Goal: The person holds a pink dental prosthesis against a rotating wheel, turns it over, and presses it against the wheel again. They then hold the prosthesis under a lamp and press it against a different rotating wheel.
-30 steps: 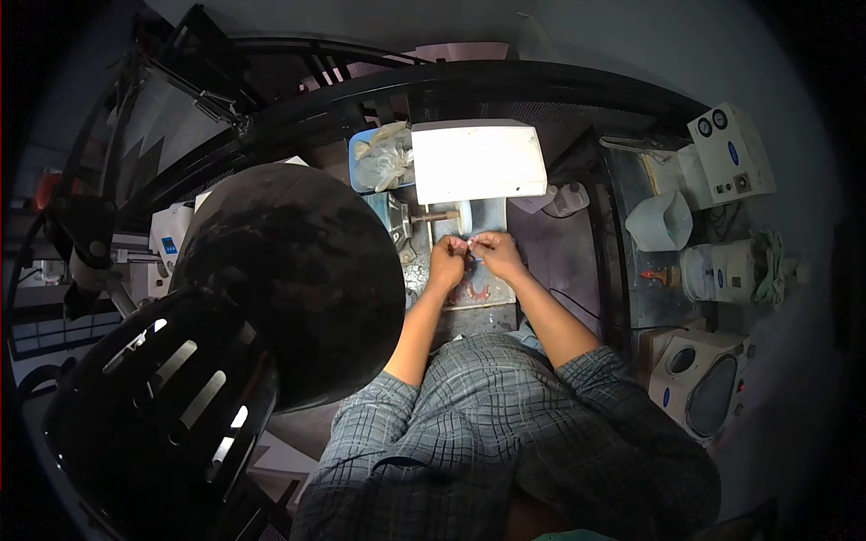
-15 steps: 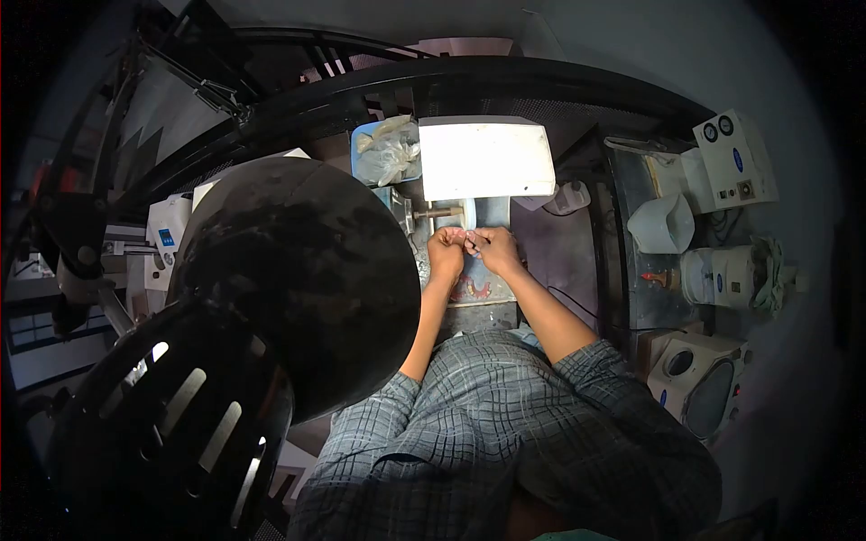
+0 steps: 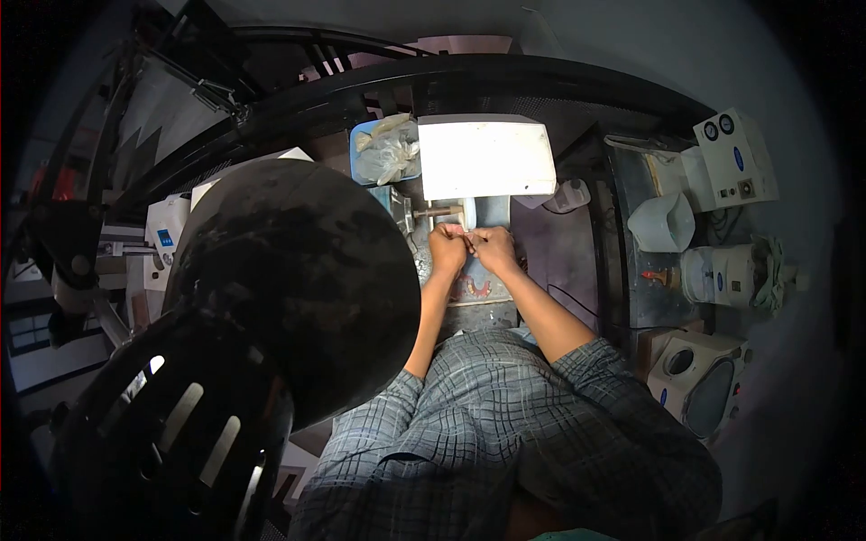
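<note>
Fingers of my left hand [image 3: 446, 252] and my right hand [image 3: 495, 250] are closed together around a small pink denture [image 3: 464, 232], most of it hidden by the fingertips. Right at the lower edge of a white polishing wheel [image 3: 470, 214], both hands meet. The wheel sits on a brownish spindle [image 3: 440, 213] that runs out of a lathe motor [image 3: 394, 206] on the left. Below my hands, a reddish, horseshoe-shaped dental piece [image 3: 476, 287] lies on the grey tray [image 3: 458, 299].
A white hood [image 3: 487, 158] covers the area behind the wheel. Beside it stands a blue bin [image 3: 357, 159] with plastic bags. The black lamp shade [image 3: 298, 288] blocks much of the left side. White machines [image 3: 735, 158] and a white container [image 3: 661, 223] stand at right.
My hands have shifted and turned slightly at the wheel, the right fingers now folded lower over the denture. Both still hold it.
</note>
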Available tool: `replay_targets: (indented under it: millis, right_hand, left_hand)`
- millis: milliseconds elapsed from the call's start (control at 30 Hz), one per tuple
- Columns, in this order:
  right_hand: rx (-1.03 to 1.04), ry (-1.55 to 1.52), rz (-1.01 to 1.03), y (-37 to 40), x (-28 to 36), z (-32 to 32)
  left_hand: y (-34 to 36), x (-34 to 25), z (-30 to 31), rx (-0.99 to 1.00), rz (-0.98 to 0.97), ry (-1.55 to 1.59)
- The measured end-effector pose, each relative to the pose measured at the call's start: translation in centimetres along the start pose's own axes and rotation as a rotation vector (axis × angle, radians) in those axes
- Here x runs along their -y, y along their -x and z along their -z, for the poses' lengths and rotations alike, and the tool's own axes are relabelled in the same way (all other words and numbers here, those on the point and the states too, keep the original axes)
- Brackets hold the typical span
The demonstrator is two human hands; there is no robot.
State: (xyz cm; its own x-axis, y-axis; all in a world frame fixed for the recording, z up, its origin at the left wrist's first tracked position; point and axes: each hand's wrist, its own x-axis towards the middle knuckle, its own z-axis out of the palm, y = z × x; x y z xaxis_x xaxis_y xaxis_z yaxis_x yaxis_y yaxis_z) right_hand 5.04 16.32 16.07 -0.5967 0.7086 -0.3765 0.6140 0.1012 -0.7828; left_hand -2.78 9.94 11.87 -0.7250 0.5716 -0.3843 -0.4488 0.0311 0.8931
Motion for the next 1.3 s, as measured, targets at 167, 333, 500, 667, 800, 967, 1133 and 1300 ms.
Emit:
replay_targets:
  millis: [167,333,500,667,800,967,1133,1300]
  right_hand:
    - [-0.013,-0.013,-0.027,-0.6,-0.3,0.1]
    - [0.024,-0.138,-0.016,-0.9,-1.2,-0.8]
    - [-0.027,-0.168,-0.029,-0.2,-0.5,-0.5]
    - [-0.052,-0.085,-0.060,-0.4,-0.2,-0.1]
    - [-0.021,-0.128,-0.040,-0.7,-0.5,-0.8]
    - [-0.010,-0.167,-0.046,-0.7,-0.5,-1.2]
    - [-0.079,-0.178,-0.052,-0.3,0.1,-0.6]
    - [-0.041,-0.165,-0.058,-0.7,-0.3,-1.1]
  left_hand:
    - [-0.1,0.1,-0.5,-0.061,0.046,0.017]
    - [0.1,0.6,0.6,-0.013,-0.031,0.021]
    - [0.1,0.6,0.3,0.004,-0.100,-0.032]
    - [-0.3,0.5,-0.3,-0.062,0.006,-0.039]
    - [-0.6,0.3,0.4,-0.035,0.045,0.019]
    - [-0.9,0.8,0.8,-0.002,-0.043,-0.017]
    - [-0.7,0.3,0.0,-0.016,-0.003,-0.104]
    - [-0.7,0.1,0.4,-0.020,0.042,0.003]
